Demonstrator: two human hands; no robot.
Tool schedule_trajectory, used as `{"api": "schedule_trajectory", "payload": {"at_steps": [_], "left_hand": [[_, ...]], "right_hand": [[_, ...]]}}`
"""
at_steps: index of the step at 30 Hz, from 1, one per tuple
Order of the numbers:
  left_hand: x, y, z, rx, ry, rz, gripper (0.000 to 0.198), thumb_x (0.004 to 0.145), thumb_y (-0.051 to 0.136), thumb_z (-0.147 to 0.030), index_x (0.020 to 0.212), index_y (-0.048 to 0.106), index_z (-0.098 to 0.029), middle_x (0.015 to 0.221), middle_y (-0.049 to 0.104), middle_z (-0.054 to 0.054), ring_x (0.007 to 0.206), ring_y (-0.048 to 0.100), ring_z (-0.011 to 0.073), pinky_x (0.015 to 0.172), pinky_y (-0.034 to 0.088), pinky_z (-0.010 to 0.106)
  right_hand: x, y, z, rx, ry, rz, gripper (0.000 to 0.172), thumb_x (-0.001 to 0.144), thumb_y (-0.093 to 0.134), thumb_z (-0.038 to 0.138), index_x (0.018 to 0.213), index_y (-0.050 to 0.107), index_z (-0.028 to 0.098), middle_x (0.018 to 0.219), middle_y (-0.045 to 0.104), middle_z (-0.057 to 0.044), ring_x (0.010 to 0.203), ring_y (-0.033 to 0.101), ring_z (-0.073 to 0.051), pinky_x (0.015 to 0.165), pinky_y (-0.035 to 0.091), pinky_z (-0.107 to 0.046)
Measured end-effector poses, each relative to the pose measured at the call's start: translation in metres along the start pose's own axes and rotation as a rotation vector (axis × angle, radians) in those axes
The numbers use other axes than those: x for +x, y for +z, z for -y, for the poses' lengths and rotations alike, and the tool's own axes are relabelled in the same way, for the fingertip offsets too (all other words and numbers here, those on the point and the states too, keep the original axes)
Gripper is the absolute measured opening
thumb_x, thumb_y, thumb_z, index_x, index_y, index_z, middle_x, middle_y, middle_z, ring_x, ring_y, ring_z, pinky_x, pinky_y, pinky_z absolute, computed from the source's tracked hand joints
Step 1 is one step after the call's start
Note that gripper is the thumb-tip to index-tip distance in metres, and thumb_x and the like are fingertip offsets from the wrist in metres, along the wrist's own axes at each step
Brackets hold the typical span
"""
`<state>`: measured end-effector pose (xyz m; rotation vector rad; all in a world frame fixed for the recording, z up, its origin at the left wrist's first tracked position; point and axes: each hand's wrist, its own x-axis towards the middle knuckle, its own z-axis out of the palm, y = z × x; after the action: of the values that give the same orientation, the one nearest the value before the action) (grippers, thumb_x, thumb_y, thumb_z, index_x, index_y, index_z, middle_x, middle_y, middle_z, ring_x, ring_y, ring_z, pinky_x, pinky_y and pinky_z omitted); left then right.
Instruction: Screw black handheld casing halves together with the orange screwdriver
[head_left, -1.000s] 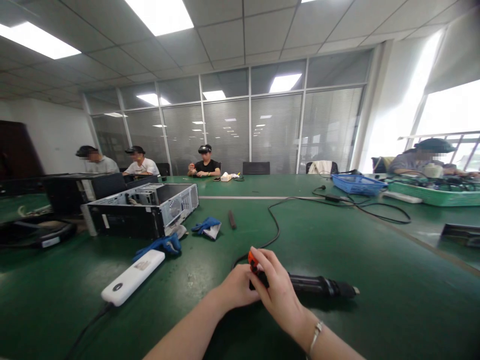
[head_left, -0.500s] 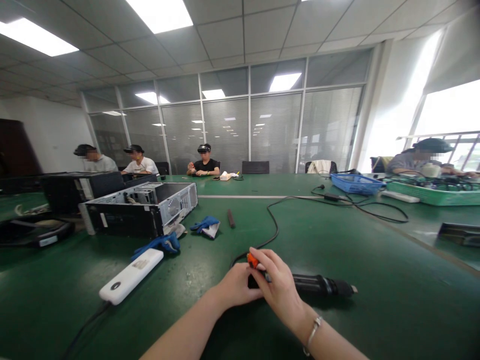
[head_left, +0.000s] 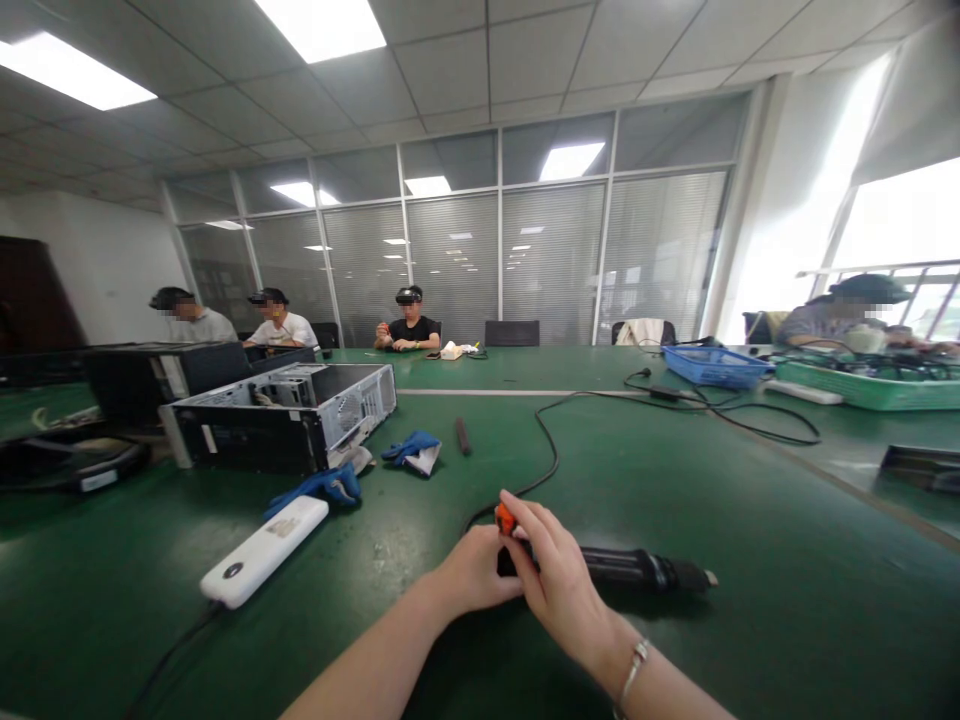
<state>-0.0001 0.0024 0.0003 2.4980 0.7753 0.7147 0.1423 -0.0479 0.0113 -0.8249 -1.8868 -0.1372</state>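
My left hand (head_left: 480, 572) is curled around the cable end of a black electric screwdriver (head_left: 622, 568), which points right over the green table. My right hand (head_left: 559, 575) is closed above that same end, its thumb and fingers pinching a small orange-and-black piece (head_left: 505, 518). The fingers hide most of this piece, so its kind does not show. A black cable (head_left: 551, 440) runs away from the hands across the table.
An opened computer case (head_left: 255, 430) stands left, with blue gloves (head_left: 412, 450) and a white power strip (head_left: 266, 552) nearby. A dark bar (head_left: 463, 437) lies ahead. Blue (head_left: 712, 368) and green (head_left: 870, 388) baskets sit at right. Several people sit around the table.
Both hands keep almost the same place and grip. The right hand has shifted very slightly, and the view has moved a little.
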Motion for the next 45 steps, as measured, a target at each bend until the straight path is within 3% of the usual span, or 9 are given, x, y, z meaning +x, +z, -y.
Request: {"api": "schedule_trajectory", "payload": {"at_steps": [4, 11, 16, 22, 29, 35, 41, 45], "left_hand": [[0.0, 0.005, 0.006, 0.018, -0.009, 0.032, 0.021, 0.075, 0.06, -0.011, 0.096, 0.065, -0.014, 0.093, 0.069, 0.004, 0.085, 0.065, 0.0185, 0.074, 0.049, 0.022], [-0.001, 0.002, 0.004, 0.023, -0.009, 0.028, 0.016, 0.076, 0.062, -0.015, 0.092, 0.065, -0.014, 0.096, 0.069, 0.003, 0.088, 0.065, 0.0187, 0.078, 0.049, 0.023], [-0.001, 0.004, 0.007, 0.026, 0.003, 0.02, 0.016, 0.076, 0.062, -0.013, 0.092, 0.065, -0.013, 0.091, 0.069, 0.004, 0.083, 0.065, 0.0179, 0.073, 0.049, 0.022], [-0.001, 0.004, 0.006, 0.011, 0.006, 0.01, 0.017, 0.076, 0.064, -0.014, 0.093, 0.066, -0.015, 0.094, 0.069, 0.004, 0.088, 0.064, 0.0194, 0.079, 0.049, 0.025], [-0.001, 0.0, 0.0, 0.036, -0.061, 0.028, 0.023, 0.075, 0.064, -0.015, 0.098, 0.066, -0.016, 0.097, 0.069, 0.004, 0.09, 0.063, 0.021, 0.08, 0.049, 0.026], [-0.002, 0.0, 0.0, -0.005, 0.008, -0.006, 0.018, 0.076, 0.064, -0.016, 0.094, 0.065, -0.014, 0.094, 0.068, 0.003, 0.087, 0.064, 0.0192, 0.079, 0.049, 0.024], [-0.002, 0.002, 0.005, 0.051, -0.052, 0.025, 0.015, 0.075, 0.064, -0.017, 0.09, 0.064, -0.013, 0.09, 0.068, 0.004, 0.081, 0.064, 0.0191, 0.072, 0.05, 0.023], [-0.001, 0.001, 0.003, 0.023, -0.004, 0.016, 0.018, 0.077, 0.062, -0.014, 0.095, 0.064, -0.015, 0.096, 0.068, 0.004, 0.086, 0.064, 0.0186, 0.078, 0.049, 0.024]], "right_hand": [[-0.002, 0.0, 0.003, -0.015, -0.03, 0.025, 0.058, 0.093, 0.039, 0.011, 0.147, 0.023, 0.025, 0.128, 0.053, -0.012, 0.115, 0.053, -0.023, 0.095, 0.05, -0.042], [0.0, 0.0, -0.001, -0.033, -0.01, -0.037, 0.05, 0.093, 0.043, 0.014, 0.14, 0.037, 0.029, 0.113, 0.058, -0.01, 0.1, 0.06, -0.022, 0.083, 0.055, -0.039], [0.002, -0.002, 0.006, 0.022, -0.019, 0.025, 0.057, 0.093, 0.039, 0.011, 0.146, 0.027, 0.026, 0.121, 0.056, -0.011, 0.107, 0.058, -0.021, 0.088, 0.054, -0.037], [0.002, -0.001, 0.002, 0.007, 0.029, 0.001, 0.051, 0.092, 0.044, 0.013, 0.14, 0.037, 0.027, 0.112, 0.058, -0.011, 0.097, 0.06, -0.021, 0.082, 0.056, -0.038], [0.003, -0.002, 0.005, 0.054, -0.036, 0.029, 0.057, 0.092, 0.04, 0.011, 0.145, 0.028, 0.026, 0.118, 0.059, -0.011, 0.105, 0.06, -0.021, 0.087, 0.055, -0.036], [0.004, -0.001, 0.002, 0.057, 0.006, -0.043, 0.048, 0.091, 0.045, 0.012, 0.137, 0.041, 0.027, 0.11, 0.06, -0.01, 0.097, 0.062, -0.02, 0.081, 0.056, -0.035], [0.006, -0.005, 0.009, 0.104, -0.019, 0.074, 0.058, 0.091, 0.037, 0.007, 0.145, 0.026, 0.025, 0.125, 0.056, -0.011, 0.112, 0.057, -0.02, 0.092, 0.053, -0.037], [0.003, -0.003, 0.005, 0.074, 0.019, 0.019, 0.051, 0.091, 0.045, 0.013, 0.139, 0.036, 0.026, 0.12, 0.056, -0.012, 0.108, 0.058, -0.022, 0.089, 0.054, -0.04]]}}
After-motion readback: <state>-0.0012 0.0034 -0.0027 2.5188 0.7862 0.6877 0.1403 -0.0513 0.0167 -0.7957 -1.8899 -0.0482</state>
